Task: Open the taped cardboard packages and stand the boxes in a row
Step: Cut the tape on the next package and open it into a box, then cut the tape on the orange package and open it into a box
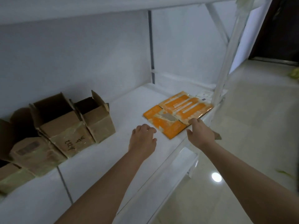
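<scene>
A flattened orange cardboard package (176, 113) with tape strips lies on the white shelf (129, 110) near its right end. My right hand (200, 133) reaches to the package's near right edge, its fingertips touching the cardboard. My left hand (143, 138) hovers over the shelf just left of the package, fingers loosely curled and holding nothing. Several opened brown boxes (64, 125) stand in a row along the left of the shelf, flaps up.
A white shelf post (226, 62) rises at the right end beside the package. Another shelf board (80, 7) runs overhead. Below the shelf's front edge lies a lower shelf (169, 183), then glossy floor (242, 159). A dark doorway (278, 29) is at top right.
</scene>
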The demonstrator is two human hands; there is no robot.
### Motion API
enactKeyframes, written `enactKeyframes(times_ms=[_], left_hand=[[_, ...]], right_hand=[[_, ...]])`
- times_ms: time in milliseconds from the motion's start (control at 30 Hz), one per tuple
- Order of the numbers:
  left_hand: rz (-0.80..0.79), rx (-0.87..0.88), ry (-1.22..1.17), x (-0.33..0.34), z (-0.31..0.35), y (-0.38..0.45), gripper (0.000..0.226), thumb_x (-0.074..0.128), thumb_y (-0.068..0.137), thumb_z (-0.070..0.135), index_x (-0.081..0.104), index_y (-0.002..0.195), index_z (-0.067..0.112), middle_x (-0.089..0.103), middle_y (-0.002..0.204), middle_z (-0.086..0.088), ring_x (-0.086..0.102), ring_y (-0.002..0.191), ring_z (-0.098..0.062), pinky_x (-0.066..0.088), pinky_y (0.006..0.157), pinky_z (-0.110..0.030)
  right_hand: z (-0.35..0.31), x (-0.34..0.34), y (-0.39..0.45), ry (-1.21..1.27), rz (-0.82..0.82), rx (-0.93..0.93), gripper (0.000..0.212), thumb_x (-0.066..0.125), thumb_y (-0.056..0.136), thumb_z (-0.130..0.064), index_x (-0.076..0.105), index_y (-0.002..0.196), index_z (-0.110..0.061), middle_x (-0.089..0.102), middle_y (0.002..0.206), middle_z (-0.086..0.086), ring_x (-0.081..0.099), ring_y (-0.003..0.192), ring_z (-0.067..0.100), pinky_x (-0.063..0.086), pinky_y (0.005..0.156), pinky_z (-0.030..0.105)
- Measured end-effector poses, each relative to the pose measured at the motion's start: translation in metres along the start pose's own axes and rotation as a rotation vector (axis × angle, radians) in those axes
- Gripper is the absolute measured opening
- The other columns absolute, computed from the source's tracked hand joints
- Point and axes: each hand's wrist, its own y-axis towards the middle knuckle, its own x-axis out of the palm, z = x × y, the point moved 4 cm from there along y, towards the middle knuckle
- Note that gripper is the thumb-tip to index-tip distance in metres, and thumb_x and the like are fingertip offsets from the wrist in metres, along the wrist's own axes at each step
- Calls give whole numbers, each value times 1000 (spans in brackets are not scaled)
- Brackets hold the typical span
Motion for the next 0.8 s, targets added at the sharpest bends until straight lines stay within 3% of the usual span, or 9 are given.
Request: enactKeyframes(times_ms=[67,200,333,400,467,533,633,700,800], left_hand=[[-93,-6,40,16,22,26,42,51,98,34,47,137,20,44,137,-7,42,125,-25,35,106,-37],[-246,-80,36,44,47,76,53,52,99,34,35,146,16,33,150,-12,35,135,-30,35,106,-42],[-478,-171,8,83,56,85,66,35,104,41,3,157,18,-4,164,-6,1,151,-30,20,117,-52],[-517,-198,17,92,58,74,68,32,104,45,-2,157,20,-11,164,-2,-8,151,-30,16,118,-51],[-483,-207,-7,86,52,60,63,32,104,46,7,157,25,-3,165,0,-5,151,-29,15,119,-48],[-425,-249,-7,69,39,41,51,34,104,45,31,152,30,20,162,1,15,150,-25,19,119,-44],[-256,-434,47,34,12,16,39,40,98,50,66,123,35,64,128,1,55,121,-24,42,102,-33],[-135,-583,-32,21,-1,9,38,44,95,52,70,114,32,68,119,-1,60,111,-24,49,91,-32],[-22,-678,-139,27,-7,10,46,47,95,48,57,133,23,54,138,-4,50,125,-25,48,96,-37]], right_hand=[[20,-9,11,-32,-17,3,38,48,101,-25,43,136,-14,46,135,7,56,115,30,38,74,36],[60,-29,39,-47,-14,3,35,51,98,-25,46,131,-13,49,130,8,57,112,28,47,82,37],[76,-32,62,-52,-68,-56,34,48,100,-25,46,132,-14,49,130,8,55,114,28,48,84,39],[77,-28,69,-41,-74,-101,34,47,100,-25,46,133,-15,49,131,7,54,114,28,48,84,38],[76,-23,77,-35,-82,-127,35,47,100,-26,46,134,-15,48,132,7,54,116,28,46,84,37],[72,-19,82,-28,-91,-147,35,47,100,-26,46,133,-14,49,129,8,53,116,29,45,84,37],[66,-13,88,-11,-76,-171,33,47,99,-27,49,129,-13,53,125,9,51,115,28,46,87,38],[63,-8,89,-26,-66,-168,34,47,99,-30,50,128,-12,54,124,9,49,117,28,45,91,39],[63,4,84,-83,-62,-115,42,47,98,-41,48,127,-10,52,127,11,47,118,30,43,96,40]])
